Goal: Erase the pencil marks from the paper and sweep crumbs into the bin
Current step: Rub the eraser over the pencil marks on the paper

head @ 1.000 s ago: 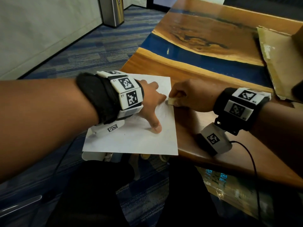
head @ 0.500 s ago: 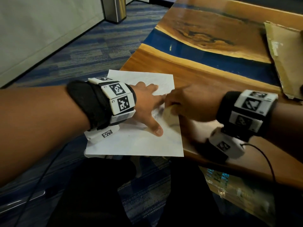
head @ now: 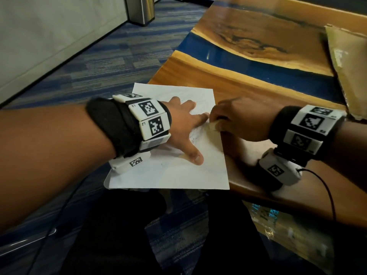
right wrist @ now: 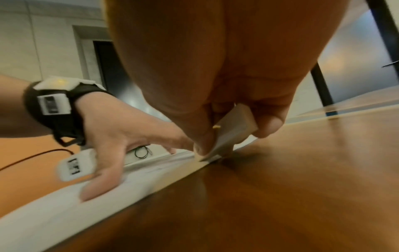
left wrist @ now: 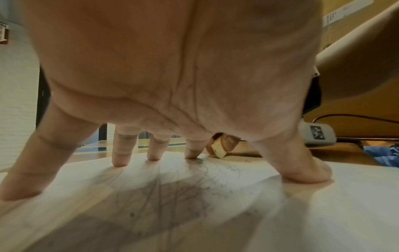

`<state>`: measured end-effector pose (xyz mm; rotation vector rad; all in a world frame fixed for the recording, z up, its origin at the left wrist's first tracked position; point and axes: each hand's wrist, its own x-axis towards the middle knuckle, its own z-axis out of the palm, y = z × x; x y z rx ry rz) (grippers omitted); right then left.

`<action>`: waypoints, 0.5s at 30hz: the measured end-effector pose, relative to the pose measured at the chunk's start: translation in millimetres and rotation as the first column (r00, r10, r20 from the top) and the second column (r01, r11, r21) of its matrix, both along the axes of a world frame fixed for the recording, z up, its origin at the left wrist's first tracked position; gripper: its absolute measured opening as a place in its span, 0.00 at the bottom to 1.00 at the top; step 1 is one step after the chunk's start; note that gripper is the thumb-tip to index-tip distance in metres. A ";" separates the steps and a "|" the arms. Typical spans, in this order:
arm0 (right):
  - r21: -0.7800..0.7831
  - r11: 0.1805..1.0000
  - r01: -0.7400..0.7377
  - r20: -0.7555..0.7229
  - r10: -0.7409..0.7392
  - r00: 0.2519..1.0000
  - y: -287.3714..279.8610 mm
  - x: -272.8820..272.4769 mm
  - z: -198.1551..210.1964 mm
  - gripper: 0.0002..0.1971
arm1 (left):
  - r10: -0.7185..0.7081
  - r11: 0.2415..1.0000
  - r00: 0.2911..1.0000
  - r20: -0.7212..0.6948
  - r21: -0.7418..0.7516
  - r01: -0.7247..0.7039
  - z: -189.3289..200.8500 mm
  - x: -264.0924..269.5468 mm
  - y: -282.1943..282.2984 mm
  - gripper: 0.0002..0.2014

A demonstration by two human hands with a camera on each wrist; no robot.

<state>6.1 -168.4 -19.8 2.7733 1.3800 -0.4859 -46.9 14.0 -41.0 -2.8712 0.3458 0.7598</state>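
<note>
A white sheet of paper (head: 174,173) lies at the near left corner of the wooden table (head: 258,92), part of it hanging over the edge. Faint pencil scribbles (left wrist: 172,192) and dark crumbs show under my palm in the left wrist view. My left hand (head: 184,126) presses the sheet flat with its fingers spread. My right hand (head: 236,120) pinches a small cream eraser (head: 213,126) between thumb and fingers, its lower corner touching the paper's right edge. The eraser (right wrist: 233,129) is tilted in the right wrist view and also shows as the eraser (left wrist: 219,148) past my fingers.
A metal bin (head: 141,8) stands on the blue carpet at the far left. A flattened piece of cardboard (head: 349,66) lies at the table's far right. A black cable (head: 325,185) trails from my right wrist across the table's near edge.
My right hand has rubbed the eraser back and forth along the paper's right edge, in toward the left fingers and back out. The left hand stays pressed on the sheet.
</note>
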 end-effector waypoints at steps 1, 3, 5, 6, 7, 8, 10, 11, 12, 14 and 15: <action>-0.003 1.000 -0.024 -0.011 0.024 1.000 1.5 -4.6 -0.9 0.08 | 0.001 1.000 1.000 0.001 -0.006 -0.001 -0.2 -0.5 0.4 0.64; -0.024 0.990 -0.137 -0.090 0.134 0.987 4.5 -16.8 -4.3 0.08 | 0.004 1.000 1.000 -0.004 -0.023 -0.005 -0.6 -0.7 1.9 0.65; -0.024 0.991 -0.130 -0.133 0.126 0.983 5.7 -15.4 -4.8 0.08 | 0.000 1.000 1.000 0.002 -0.022 0.000 -0.7 0.0 1.9 0.65; -0.025 0.998 -0.064 -0.093 0.062 0.994 6.0 -8.3 -3.3 0.08 | -0.002 1.000 1.000 0.010 -0.016 0.002 -1.0 -0.4 1.4 0.64; -0.018 1.000 0.004 -0.038 -0.005 0.999 5.1 -1.5 -1.7 0.09 | -0.002 1.000 1.000 0.017 -0.008 0.002 -0.7 -1.2 0.7 0.64; -0.020 0.999 0.051 0.007 -0.050 0.999 3.9 3.0 -0.9 0.09 | 0.001 1.000 1.000 0.020 -0.001 -0.001 -0.9 -1.9 0.3 0.64; -0.038 0.999 0.020 0.001 -0.020 1.000 4.4 -1.8 -1.4 0.09 | 0.003 1.000 1.000 0.019 -0.007 -0.003 -0.8 -2.6 0.7 0.64; -0.041 0.998 -0.045 -0.038 0.044 0.998 5.6 -9.2 -2.0 0.08 | 0.003 1.000 1.000 0.016 -0.021 -0.003 -0.5 -2.2 0.8 0.64; -0.034 0.993 -0.112 -0.086 0.109 0.990 7.5 -17.0 -3.1 0.07 | 0.005 0.999 1.000 0.012 -0.036 -0.005 -0.2 -2.3 2.1 0.64; -0.018 0.992 -0.127 -0.106 0.125 0.987 9.3 -19.7 -1.7 0.07 | 0.002 0.999 1.000 0.014 -0.045 -0.002 -0.1 -2.3 2.6 0.63; -0.018 0.997 -0.073 -0.075 0.072 0.995 8.5 -13.2 -0.1 0.08 | -0.001 0.999 1.000 0.019 -0.039 0.002 -0.3 -3.0 1.8 0.62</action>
